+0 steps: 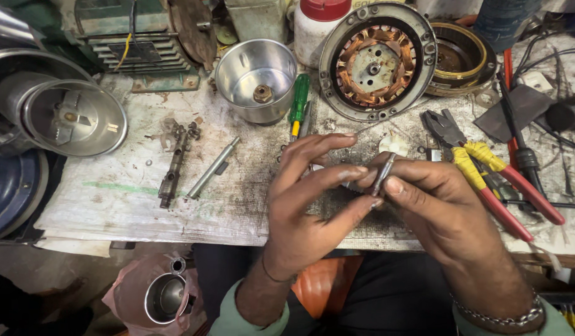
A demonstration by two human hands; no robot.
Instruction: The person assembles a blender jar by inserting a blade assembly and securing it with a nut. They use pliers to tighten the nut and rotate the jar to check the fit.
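**Small metal shaft held between both hands over a cluttered repair bench**

At the centre of the frame the right hand (434,193) pinches a short grey metal shaft (383,174) between thumb and fingers, tilted nearly upright. The left hand (312,193) meets it from the left, its fingertips closed on the shaft's lower end, other fingers spread. Both hands hover just above the bench (113,199), not resting on it.

How far the work has come is hard to judge: the shaft is out of any housing and in the fingers, and parts lie loose all round, so I would say things are apart rather than reassembled.

Above the hands, upper centre, stands a steel jar (256,78), with a green-handled screwdriver (298,102) just beside it. To its right a round motor stator with copper windings (376,62) leans up. Pliers with red and yellow grips (486,171) lie at right. Left of centre lie a longer steel rod (214,168) and a grimy toothed spindle (173,165). Nothing blocks the hands.
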